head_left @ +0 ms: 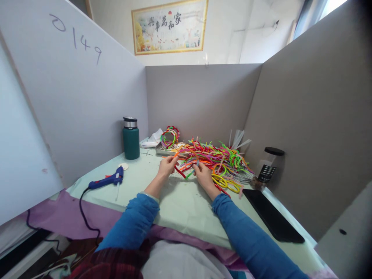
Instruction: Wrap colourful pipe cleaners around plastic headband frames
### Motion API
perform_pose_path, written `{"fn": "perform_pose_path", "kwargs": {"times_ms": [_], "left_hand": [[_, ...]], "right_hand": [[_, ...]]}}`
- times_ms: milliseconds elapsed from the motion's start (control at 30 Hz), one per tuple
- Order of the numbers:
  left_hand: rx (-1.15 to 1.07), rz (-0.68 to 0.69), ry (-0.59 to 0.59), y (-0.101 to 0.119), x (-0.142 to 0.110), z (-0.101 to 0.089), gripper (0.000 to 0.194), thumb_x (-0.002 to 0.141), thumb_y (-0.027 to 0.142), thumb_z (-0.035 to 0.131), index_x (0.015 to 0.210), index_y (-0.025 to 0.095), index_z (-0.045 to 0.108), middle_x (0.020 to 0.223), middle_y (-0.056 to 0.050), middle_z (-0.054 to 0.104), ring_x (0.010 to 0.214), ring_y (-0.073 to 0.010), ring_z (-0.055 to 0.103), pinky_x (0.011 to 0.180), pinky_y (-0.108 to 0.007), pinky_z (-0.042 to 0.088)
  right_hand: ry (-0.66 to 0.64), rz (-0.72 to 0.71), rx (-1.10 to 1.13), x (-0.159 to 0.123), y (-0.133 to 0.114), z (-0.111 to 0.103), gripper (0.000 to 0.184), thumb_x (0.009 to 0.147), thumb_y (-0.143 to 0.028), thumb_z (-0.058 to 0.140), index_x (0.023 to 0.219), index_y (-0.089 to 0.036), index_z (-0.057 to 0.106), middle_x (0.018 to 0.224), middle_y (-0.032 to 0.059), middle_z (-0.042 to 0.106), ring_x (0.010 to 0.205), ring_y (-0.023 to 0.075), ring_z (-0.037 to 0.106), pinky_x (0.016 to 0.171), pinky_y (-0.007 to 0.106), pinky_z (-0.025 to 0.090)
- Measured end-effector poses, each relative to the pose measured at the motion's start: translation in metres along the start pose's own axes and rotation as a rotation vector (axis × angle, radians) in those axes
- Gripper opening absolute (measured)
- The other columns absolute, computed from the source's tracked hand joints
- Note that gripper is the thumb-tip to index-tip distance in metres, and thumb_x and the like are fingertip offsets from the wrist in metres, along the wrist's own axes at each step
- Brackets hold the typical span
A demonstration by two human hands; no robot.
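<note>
Left hand [167, 166] pinching red strip [180, 172], right hand [204, 175] pinching grey strip [198, 162]; light fingertips best, ends clear of pile [207, 155].

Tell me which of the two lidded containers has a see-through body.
The jar with the dark label, near the right wall: its body is clear below the black lid, whereas the bottle on the left is solid green.

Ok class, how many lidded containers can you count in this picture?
2: the green bottle left of the colourful heap of pipe cleaners, and the clear jar to its right. Others could be hidden behind the heap.
</note>
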State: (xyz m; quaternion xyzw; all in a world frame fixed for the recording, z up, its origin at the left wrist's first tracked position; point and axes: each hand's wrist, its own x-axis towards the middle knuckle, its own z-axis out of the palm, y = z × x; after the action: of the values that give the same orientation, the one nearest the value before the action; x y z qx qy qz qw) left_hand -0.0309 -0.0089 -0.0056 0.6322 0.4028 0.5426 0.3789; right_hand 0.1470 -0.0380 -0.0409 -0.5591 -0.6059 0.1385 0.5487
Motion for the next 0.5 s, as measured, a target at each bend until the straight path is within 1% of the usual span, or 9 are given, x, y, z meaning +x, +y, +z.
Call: {"fn": "perform_pose_path", "kwargs": {"times_ms": [133,233,300,433,500], "left_hand": [[0.025,0.073,0.077,-0.0049,0.0031,0.0004,0.047,0.078,0.053,0.055,0.103,0.015,0.066,0.065,0.0,0.063,0.037,-0.0045,0.038,0.037,-0.018,0.031],[0.099,0.04,0.072,-0.0084,0.0046,-0.001,0.045,0.079,0.052,0.052,0.1,0.015,0.068,0.063,0.0,0.064,0.036,-0.0049,0.037,0.039,-0.019,0.032],[0.161,0.016,0.068,-0.009,0.0043,-0.0023,0.042,0.08,0.05,0.051,0.097,0.016,0.069,0.065,-0.001,0.065,0.036,-0.0055,0.039,0.04,-0.02,0.033],[0.273,0.106,0.128,-0.0064,0.0023,-0.0036,0.036,0.083,0.045,0.048,0.093,0.017,0.07,0.074,-0.003,0.068,0.045,-0.0076,0.048,0.047,-0.019,0.037],[0.323,0.114,0.13,-0.0057,0.002,-0.0034,0.033,0.083,0.042,0.049,0.089,0.017,0.07,0.074,-0.003,0.068,0.05,-0.0095,0.051,0.049,-0.019,0.038]], "right_hand": [[0.004,-0.019,-0.062,-0.0001,0.0013,-0.0003,0.027,0.084,-0.042,0.046,0.078,-0.019,0.059,0.058,-0.0002,0.06,0.057,0.0159,0.055,0.058,0.025,0.036],[0.01,-0.033,-0.1,-0.0009,0.0014,-0.0003,0.028,0.084,-0.043,0.048,0.074,-0.019,0.058,0.059,0.0004,0.06,0.058,0.0159,0.054,0.057,0.025,0.035],[0.009,-0.037,-0.121,-0.0017,0.0009,-0.0003,0.027,0.083,-0.043,0.048,0.073,-0.02,0.059,0.06,0.001,0.06,0.059,0.0162,0.054,0.058,0.024,0.035],[0.018,-0.036,-0.157,-0.0028,-0.0012,-0.0013,0.024,0.085,-0.039,0.046,0.08,-0.021,0.061,0.063,0.0014,0.062,0.062,0.0166,0.056,0.058,0.024,0.036],[0.009,-0.028,-0.179,-0.003,-0.0027,-0.0023,0.023,0.085,-0.038,0.047,0.08,-0.021,0.061,0.063,0.0013,0.062,0.062,0.0165,0.056,0.058,0.024,0.035]]}}
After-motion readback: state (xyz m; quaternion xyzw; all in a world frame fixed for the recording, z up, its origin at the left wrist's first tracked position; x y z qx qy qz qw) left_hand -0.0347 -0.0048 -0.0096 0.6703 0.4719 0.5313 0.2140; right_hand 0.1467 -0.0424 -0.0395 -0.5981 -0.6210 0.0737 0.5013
